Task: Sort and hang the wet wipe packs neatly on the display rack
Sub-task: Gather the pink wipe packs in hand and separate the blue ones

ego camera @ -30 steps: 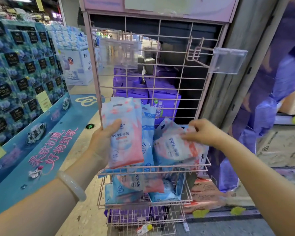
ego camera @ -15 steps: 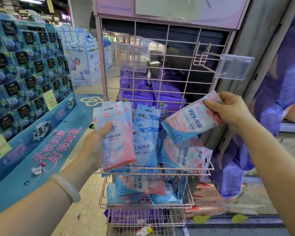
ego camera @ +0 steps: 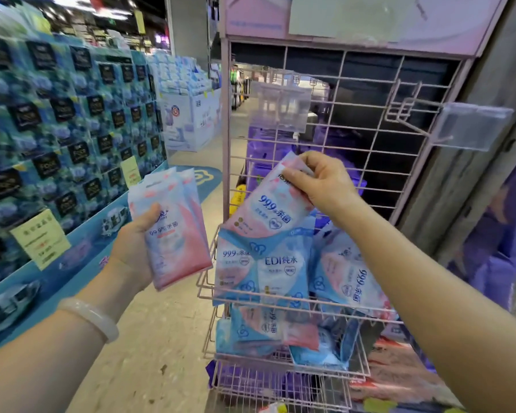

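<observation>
Head view, downward, near display rack

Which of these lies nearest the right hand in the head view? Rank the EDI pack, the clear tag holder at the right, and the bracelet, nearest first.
From the right hand:
1. EDI pack: in the basket, just below the hand.
2. Clear tag holder: up and right, on a rack hook.
3. Bracelet: far left and lower, on the left wrist.
</observation>
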Tool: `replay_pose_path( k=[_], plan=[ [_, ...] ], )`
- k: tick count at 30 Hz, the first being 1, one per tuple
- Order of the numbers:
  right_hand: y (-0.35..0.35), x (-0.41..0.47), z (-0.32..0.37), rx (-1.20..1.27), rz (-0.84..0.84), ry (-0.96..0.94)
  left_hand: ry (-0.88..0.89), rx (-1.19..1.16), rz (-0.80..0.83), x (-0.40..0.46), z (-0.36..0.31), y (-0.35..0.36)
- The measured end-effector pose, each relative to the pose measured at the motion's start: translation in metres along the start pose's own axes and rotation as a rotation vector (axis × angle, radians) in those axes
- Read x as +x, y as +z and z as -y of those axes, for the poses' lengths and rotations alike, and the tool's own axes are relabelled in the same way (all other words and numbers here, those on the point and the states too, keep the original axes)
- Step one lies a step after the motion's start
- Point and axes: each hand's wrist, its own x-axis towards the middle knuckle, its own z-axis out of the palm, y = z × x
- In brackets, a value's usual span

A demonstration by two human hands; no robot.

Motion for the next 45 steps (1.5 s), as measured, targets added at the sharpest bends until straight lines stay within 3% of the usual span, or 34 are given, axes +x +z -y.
replay_pose_path(
  k=[5,8,12,16,21,27,31,38,45],
  plan=[
    [0.059,0.016,0.005,-0.246,0.229,-0.141,0.0,0.004,-0.037,-0.004,0.0,-0.008],
    [0.091,0.024,-0.014,-0.628,0.463,-0.155,-0.007,-0.003,-0.043,-0.004,0.001,-0.011],
    [0.111,0.028,-0.033,-1.038,0.693,-0.068,-0.086,0.065,-0.04,-0.003,0.006,-0.014],
    [0.112,0.029,-0.033,-1.184,0.827,0.039,-0.192,0.108,-0.009,-0.002,0.02,-0.01],
    [0.113,0.033,-0.037,-1.105,0.801,0.07,-0.297,0.1,0.011,0.006,0.032,-0.007],
    [0.105,0.022,-0.059,-1.129,0.441,0.048,-0.357,0.16,0.039,0.016,0.029,-0.008],
    [0.097,0.023,-0.061,-1.241,0.48,0.103,-0.371,0.154,0.029,0.025,0.029,-0.004],
    [0.109,0.02,-0.053,-0.87,0.556,0.356,-0.369,0.113,0.056,0.031,0.034,-0.003],
    [0.086,0.019,-0.049,-0.585,0.405,0.353,-0.293,0.114,0.093,0.035,0.036,-0.001]
  ],
)
